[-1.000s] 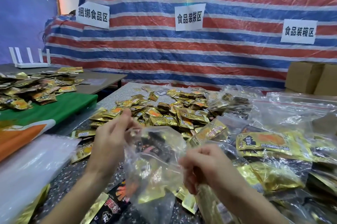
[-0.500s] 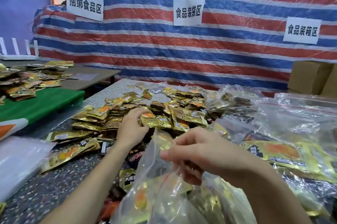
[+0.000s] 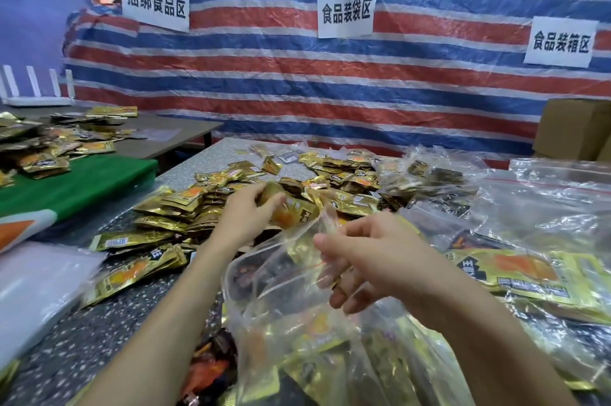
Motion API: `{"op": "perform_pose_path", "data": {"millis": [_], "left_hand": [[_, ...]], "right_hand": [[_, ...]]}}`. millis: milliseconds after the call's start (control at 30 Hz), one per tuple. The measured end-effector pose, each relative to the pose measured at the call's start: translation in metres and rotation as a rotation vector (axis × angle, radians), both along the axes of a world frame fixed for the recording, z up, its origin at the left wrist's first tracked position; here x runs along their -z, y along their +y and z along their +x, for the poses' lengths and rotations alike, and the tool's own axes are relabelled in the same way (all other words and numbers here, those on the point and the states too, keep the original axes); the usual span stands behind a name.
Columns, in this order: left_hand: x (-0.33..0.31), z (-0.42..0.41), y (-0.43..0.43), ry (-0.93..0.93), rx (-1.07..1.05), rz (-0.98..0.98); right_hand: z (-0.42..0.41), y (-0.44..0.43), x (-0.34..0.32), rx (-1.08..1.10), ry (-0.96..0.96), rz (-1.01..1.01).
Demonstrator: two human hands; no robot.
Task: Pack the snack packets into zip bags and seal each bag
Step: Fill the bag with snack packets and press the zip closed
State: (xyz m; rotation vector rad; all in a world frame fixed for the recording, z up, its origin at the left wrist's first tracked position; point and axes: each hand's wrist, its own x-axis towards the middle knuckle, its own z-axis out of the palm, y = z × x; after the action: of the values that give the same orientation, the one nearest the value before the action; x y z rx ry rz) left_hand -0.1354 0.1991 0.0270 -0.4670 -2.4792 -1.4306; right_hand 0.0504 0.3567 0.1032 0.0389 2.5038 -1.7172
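A clear zip bag (image 3: 284,303) with gold packets inside stands open in front of me on the speckled table (image 3: 99,323). My right hand (image 3: 370,260) pinches the bag's upper rim and holds its mouth up. My left hand (image 3: 244,217) is just beyond the bag's mouth, fingers curled round a gold snack packet (image 3: 291,210). Behind it lies a wide heap of loose gold snack packets (image 3: 314,180).
Filled and empty zip bags (image 3: 529,227) pile up at the right. A stack of flat clear bags (image 3: 36,286) lies at the left edge. A green-covered table (image 3: 76,180) at the left carries more packets. Cardboard boxes (image 3: 575,131) stand at back right.
My left hand let go of the bag's rim, reached forward into the heap and has closed on a gold packet. My right hand has lifted the bag's mouth higher.
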Motion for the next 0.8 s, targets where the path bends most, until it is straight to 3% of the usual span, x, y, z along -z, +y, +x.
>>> {"op": "perform_pose_path", "data": {"millis": [133, 300, 433, 567, 800], "left_hand": [[-0.058, 0.031, -0.024, -0.082, 0.013, 0.271], [-0.12, 0.083, -0.06, 0.067, 0.135, 0.519], [-0.134, 0.119, -0.067, 0.074, 0.374, 0.369], [-0.133, 0.126, -0.055, 0.119, 0.399, 0.059], [-0.132, 0.123, -0.052, 0.118, 0.375, 0.001]], "right_hand": [[-0.002, 0.0, 0.001, 0.096, 0.008, -0.025], [-0.004, 0.0, 0.001, 0.127, 0.006, -0.03], [-0.007, -0.002, 0.004, 0.091, -0.002, 0.007], [-0.006, -0.005, 0.005, 0.025, -0.003, 0.071], [-0.004, 0.002, 0.0, -0.009, -0.021, 0.015]]}}
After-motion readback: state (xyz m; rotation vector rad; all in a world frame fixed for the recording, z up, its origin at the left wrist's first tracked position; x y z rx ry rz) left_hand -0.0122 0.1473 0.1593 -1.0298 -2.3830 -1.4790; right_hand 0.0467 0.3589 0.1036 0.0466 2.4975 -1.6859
